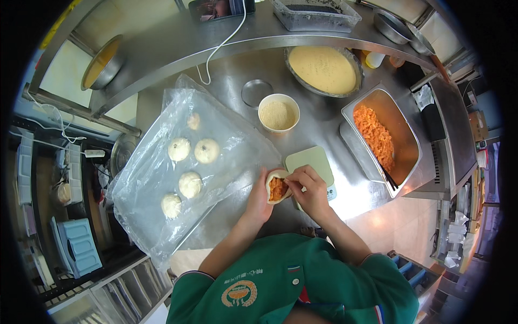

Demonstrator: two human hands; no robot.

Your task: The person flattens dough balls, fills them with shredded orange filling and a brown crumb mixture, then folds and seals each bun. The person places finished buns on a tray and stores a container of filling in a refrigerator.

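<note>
A round of dough (pixel 269 186) with orange filling (pixel 278 189) heaped inside rests in my left hand (pixel 258 198), whose fingers curl round its left side. My right hand (pixel 308 189) pinches the dough's right edge between thumb and fingers, and the filling still shows through the open top. Just behind my right hand lies a pale green kitchen scale (pixel 310 161). To the left, a tray under clear plastic sheeting (pixel 229 148) carries several pale dough balls (pixel 206 150).
Right of the scale, a deep metal pan (pixel 407 146) holds orange filling. A paper tub of beige crumbs (pixel 279 113) stands behind my hands, near a big bowl of yellow batter (pixel 324 70). A steel shelf (pixel 178 62) with a dangling white cable (pixel 224 43) crosses the back.
</note>
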